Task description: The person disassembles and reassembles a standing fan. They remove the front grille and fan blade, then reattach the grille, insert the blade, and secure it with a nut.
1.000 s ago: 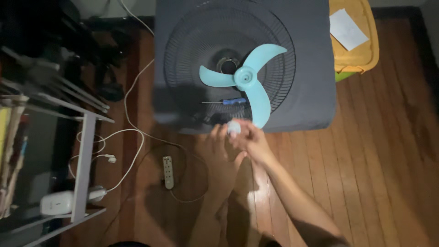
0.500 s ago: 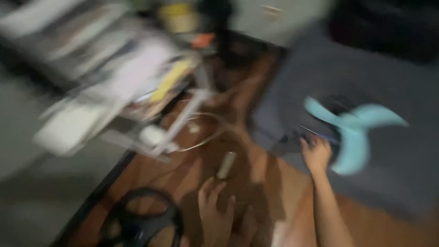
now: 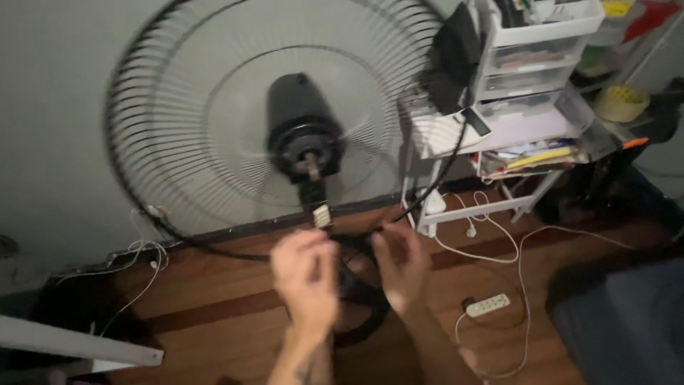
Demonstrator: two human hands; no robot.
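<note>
Now both hands (image 3: 349,274) at the standing fan's rear grille (image 3: 214,128), blue blade gone.

The black wire fan guard (image 3: 135,150) stands upright (motor (image 3: 303,135) exposed, bladeless).

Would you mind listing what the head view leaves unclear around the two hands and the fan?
- Left hand and right hand: motion blur; whether either grips anything cannot be told.
- Fan base: mostly hidden behind both hands.
- Rear fan grille: top cut off by the frame edge, wires smeared.
- Motor shaft: too small and blurred for detail.
- Shelf rack: contents too blurred to identify.
</note>
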